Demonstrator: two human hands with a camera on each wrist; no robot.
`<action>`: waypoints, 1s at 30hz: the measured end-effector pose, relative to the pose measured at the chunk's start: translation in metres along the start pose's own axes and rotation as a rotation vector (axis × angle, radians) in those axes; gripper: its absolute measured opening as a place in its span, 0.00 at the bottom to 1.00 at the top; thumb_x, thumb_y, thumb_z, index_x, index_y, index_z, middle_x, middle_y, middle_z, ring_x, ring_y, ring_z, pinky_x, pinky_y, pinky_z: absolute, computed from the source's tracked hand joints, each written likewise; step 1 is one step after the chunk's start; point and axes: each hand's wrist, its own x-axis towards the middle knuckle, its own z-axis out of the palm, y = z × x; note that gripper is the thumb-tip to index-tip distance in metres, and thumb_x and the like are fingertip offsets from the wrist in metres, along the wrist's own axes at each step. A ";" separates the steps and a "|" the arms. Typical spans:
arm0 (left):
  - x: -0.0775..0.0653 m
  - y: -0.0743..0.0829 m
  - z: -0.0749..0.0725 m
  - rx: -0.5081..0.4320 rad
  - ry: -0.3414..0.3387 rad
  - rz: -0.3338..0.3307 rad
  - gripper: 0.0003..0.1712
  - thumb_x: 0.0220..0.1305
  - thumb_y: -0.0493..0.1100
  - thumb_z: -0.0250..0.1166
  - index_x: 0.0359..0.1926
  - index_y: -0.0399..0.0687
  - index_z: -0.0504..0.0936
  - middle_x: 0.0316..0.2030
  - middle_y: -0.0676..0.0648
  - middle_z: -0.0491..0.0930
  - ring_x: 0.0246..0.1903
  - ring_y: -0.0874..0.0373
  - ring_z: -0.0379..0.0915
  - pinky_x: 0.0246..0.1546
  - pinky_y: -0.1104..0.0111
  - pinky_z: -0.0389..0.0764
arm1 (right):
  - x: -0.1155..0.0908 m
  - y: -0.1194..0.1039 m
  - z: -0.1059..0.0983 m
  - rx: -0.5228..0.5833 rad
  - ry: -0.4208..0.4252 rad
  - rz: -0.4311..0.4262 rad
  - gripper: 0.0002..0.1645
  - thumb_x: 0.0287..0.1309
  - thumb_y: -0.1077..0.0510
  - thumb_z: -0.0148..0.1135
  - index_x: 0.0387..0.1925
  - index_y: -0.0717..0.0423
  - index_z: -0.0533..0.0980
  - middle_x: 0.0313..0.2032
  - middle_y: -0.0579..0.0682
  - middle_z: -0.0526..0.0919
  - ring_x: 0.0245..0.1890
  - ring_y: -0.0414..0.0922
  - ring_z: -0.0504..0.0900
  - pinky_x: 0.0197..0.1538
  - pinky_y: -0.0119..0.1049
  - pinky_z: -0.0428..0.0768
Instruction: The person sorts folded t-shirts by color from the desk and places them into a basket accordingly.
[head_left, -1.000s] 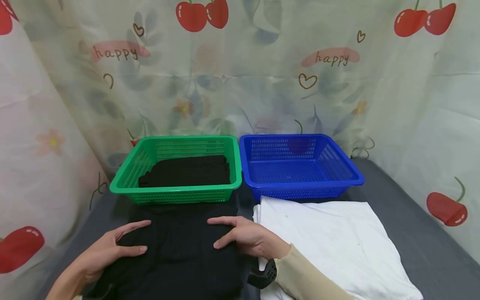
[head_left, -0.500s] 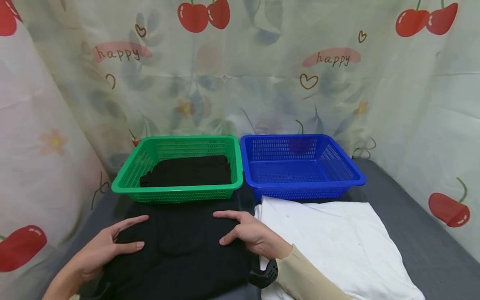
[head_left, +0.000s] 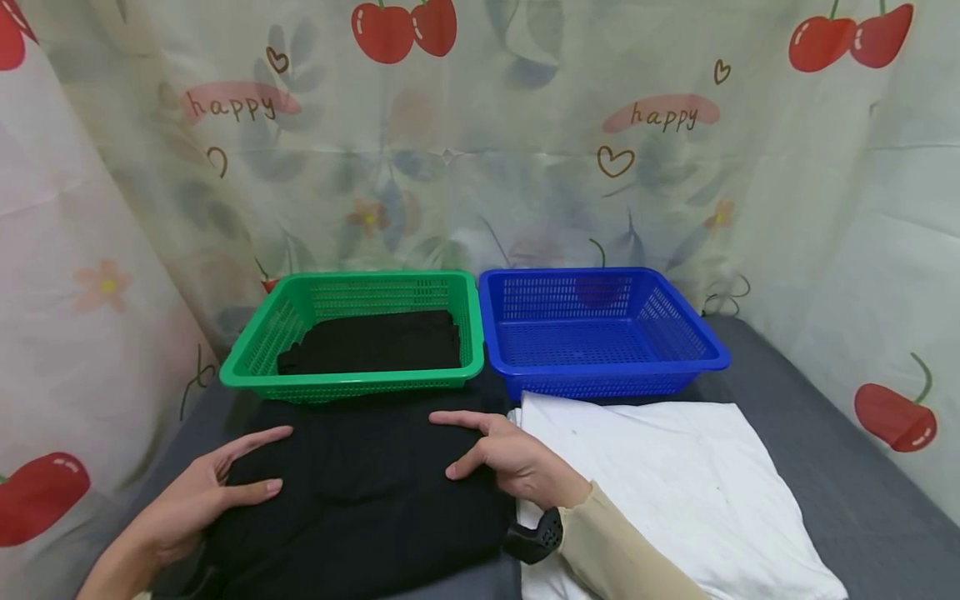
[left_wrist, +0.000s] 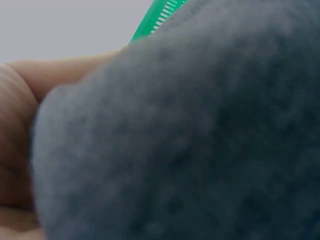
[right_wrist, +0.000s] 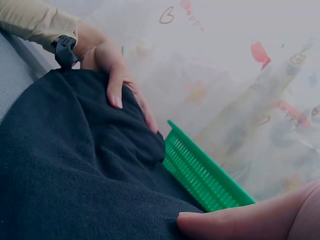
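Note:
A folded black cloth [head_left: 360,500] spans the space between my two hands in the head view. My left hand [head_left: 183,500] grips its left side, thumb on top. At the right side my right hand [head_left: 517,462] holds it, thumb over the upper face and index finger stretched along it. The other fingers are mostly hidden by the cloth. Close, blurred black cloth [left_wrist: 175,150] fills most of the left wrist view. In the right wrist view the cloth [right_wrist: 65,145] bulges upward, with the left hand [right_wrist: 112,65] at its far side.
Behind the cloth stands a green basket [head_left: 352,379] with folded black cloth [head_left: 375,343] inside. A blue basket [head_left: 600,367] touches its right side. Folded white cloth [head_left: 660,475] lies on the grey tabletop [head_left: 810,425] at right. A printed curtain [head_left: 465,192] surrounds the table.
The black cloth has risen and shifted forward towards the green basket, with grey tabletop showing below its near edge. My right hand has moved up and rightward, the left slightly up and leftward.

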 end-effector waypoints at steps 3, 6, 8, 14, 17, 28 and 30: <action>0.000 0.000 0.001 0.024 0.020 -0.004 0.42 0.67 0.44 0.66 0.76 0.54 0.57 0.68 0.41 0.64 0.56 0.56 0.72 0.50 0.58 0.78 | 0.000 0.000 0.000 -0.002 -0.001 0.003 0.45 0.45 0.80 0.62 0.65 0.48 0.73 0.56 0.57 0.77 0.52 0.53 0.79 0.51 0.48 0.80; 0.000 -0.001 0.000 0.041 0.025 0.000 0.42 0.67 0.44 0.67 0.76 0.54 0.57 0.68 0.40 0.63 0.56 0.56 0.71 0.50 0.59 0.77 | 0.001 0.000 0.000 -0.001 -0.001 0.004 0.45 0.44 0.80 0.62 0.65 0.48 0.73 0.55 0.57 0.77 0.52 0.53 0.79 0.51 0.48 0.80; 0.000 -0.001 0.000 0.045 0.021 0.006 0.42 0.67 0.44 0.67 0.76 0.53 0.57 0.69 0.40 0.62 0.57 0.56 0.71 0.51 0.59 0.77 | 0.001 0.001 0.000 0.002 0.000 0.003 0.46 0.44 0.80 0.62 0.65 0.48 0.74 0.55 0.57 0.77 0.52 0.53 0.79 0.51 0.48 0.80; 0.000 -0.001 -0.001 0.056 0.016 0.013 0.42 0.67 0.44 0.67 0.76 0.53 0.57 0.69 0.40 0.62 0.56 0.56 0.71 0.50 0.59 0.77 | 0.001 0.000 -0.001 0.009 -0.003 -0.003 0.46 0.43 0.80 0.62 0.65 0.48 0.74 0.56 0.57 0.78 0.53 0.53 0.79 0.51 0.46 0.79; 0.000 -0.001 0.000 0.097 0.024 0.011 0.42 0.66 0.46 0.67 0.76 0.53 0.58 0.69 0.40 0.61 0.58 0.55 0.69 0.50 0.59 0.76 | 0.001 0.000 -0.002 0.022 0.003 0.003 0.47 0.43 0.81 0.62 0.66 0.48 0.73 0.56 0.57 0.78 0.53 0.53 0.79 0.52 0.46 0.79; -0.002 0.000 -0.001 0.171 0.033 0.010 0.41 0.66 0.48 0.67 0.75 0.52 0.60 0.70 0.39 0.60 0.62 0.47 0.62 0.51 0.59 0.74 | 0.001 0.000 -0.002 0.006 0.004 0.004 0.47 0.43 0.80 0.63 0.65 0.47 0.74 0.56 0.57 0.78 0.53 0.52 0.79 0.52 0.46 0.79; -0.002 0.000 -0.002 0.156 0.029 0.016 0.40 0.67 0.47 0.66 0.75 0.52 0.59 0.69 0.39 0.61 0.60 0.50 0.67 0.51 0.60 0.75 | 0.001 0.000 -0.002 -0.001 -0.001 0.001 0.46 0.43 0.80 0.63 0.65 0.47 0.74 0.56 0.57 0.78 0.53 0.52 0.79 0.52 0.46 0.79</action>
